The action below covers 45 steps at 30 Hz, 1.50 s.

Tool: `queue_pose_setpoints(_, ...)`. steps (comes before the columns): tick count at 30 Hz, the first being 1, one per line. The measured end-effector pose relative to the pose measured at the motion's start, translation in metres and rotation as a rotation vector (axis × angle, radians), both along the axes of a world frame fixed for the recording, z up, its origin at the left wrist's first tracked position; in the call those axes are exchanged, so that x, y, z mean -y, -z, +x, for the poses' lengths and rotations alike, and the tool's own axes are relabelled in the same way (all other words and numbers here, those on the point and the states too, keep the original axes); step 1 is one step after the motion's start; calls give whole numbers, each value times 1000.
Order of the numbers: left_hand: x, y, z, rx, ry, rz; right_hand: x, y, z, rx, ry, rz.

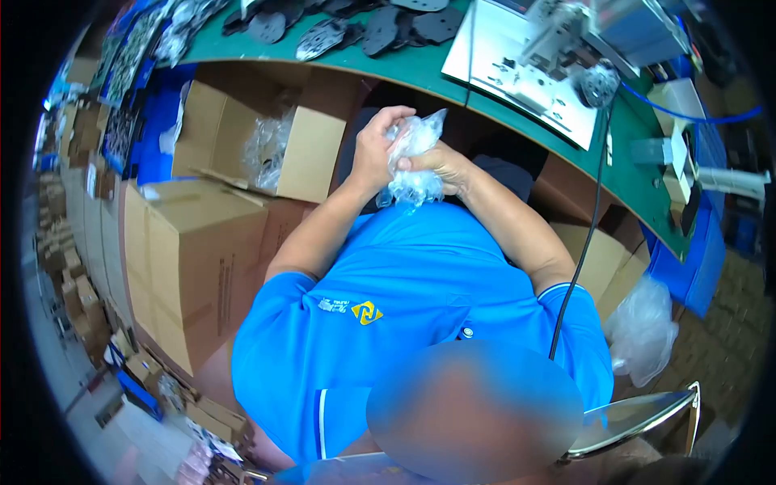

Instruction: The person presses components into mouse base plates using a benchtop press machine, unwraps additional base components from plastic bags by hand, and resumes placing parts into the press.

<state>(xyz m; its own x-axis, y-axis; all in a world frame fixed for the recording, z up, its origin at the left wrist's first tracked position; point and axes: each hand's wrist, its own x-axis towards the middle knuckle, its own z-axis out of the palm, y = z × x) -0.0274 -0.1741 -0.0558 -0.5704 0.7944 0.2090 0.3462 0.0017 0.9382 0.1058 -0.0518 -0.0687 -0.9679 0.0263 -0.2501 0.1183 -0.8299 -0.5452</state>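
A crumpled clear plastic bag (419, 137) is bunched up between my two hands, in front of my blue shirt. My left hand (378, 149) is closed on its left side, with the fingers curled over the top. From the right, my right hand (446, 166) grips the bag's middle, the thumb pressed across it. Loose crinkled plastic hangs below both hands. Folds hide whether anything lies inside. To the left stands an open cardboard box (311, 153) with more crumpled clear plastic (268, 149) in it.
Ahead runs a green workbench (517, 113) bearing dark flat plates (380, 31) and a metal fixture machine (566, 56) on a white base. A closed carton (202, 259) stands at left. A black cable (594, 218) hangs at right, near a plastic sack (643, 331).
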Motion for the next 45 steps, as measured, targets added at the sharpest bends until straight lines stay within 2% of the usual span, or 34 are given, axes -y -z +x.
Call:
queue_pose_setpoints(4, -2, 20, 13, -100, -43, 49, -2, 4, 8, 15, -80, 13)
queue_pose_setpoints(6, -3, 9, 21, -280, -40, 88, -6, 15, 8, -1, -164, 40)
queue_pose_setpoints(11, -13, -5, 14, -522, 76, 138, -11, 6, 15, -5, -109, 120)
queue_pose_setpoints(13, -18, -10, 10, -773, 66, 86, -9, 7, 19, 9, -75, 92)
queue_pose_setpoints(14, -20, -10, 7, -778, 65, 102, -8, 9, 20, 18, -59, 71)
queue_pose_setpoints(16, -17, -1, -1, -625, 158, 11, -5, 14, 23, 24, -12, 159)
queue_pose_setpoints(18, -7, -2, -2, 88, 352, -204, -4, 18, 26, 124, 61, 47)
queue_pose_setpoints(20, -4, -4, 7, 345, 520, -39, -6, 20, 28, 99, 82, 22)
queue_pose_setpoints(22, 1, -22, 10, 269, 591, -55, -7, 20, 27, 81, 116, 1)
queue_pose_setpoints(24, 1, -44, 23, -403, 536, -260, -1, 24, 26, 84, 154, -36)
queue_pose_setpoints(25, -3, -51, 29, -494, 474, -255, -2, 28, 26, 89, 120, -31)
queue_pose_setpoints(26, -4, -42, 25, -493, 475, -253, -4, 32, 27, 90, 121, -29)
queue_pose_setpoints(28, -5, -19, 13, -577, 457, -24, -7, 25, 30, 21, 36, -165)
queue_pose_setpoints(34, 5, -8, -1, -631, 296, 73, -6, 14, 34, 6, 57, -262)
queue_pose_setpoints(38, 16, -1, -26, -672, 155, 16, -9, -2, 31, -49, 62, -399)
queue_pose_setpoints(41, 23, 14, -56, -507, 14, -65, -13, 11, 28, -15, -24, -274)
queue_pose_setpoints(45, 49, 45, -143, -715, -313, -193, -13, 13, 31, 69, -45, -186)
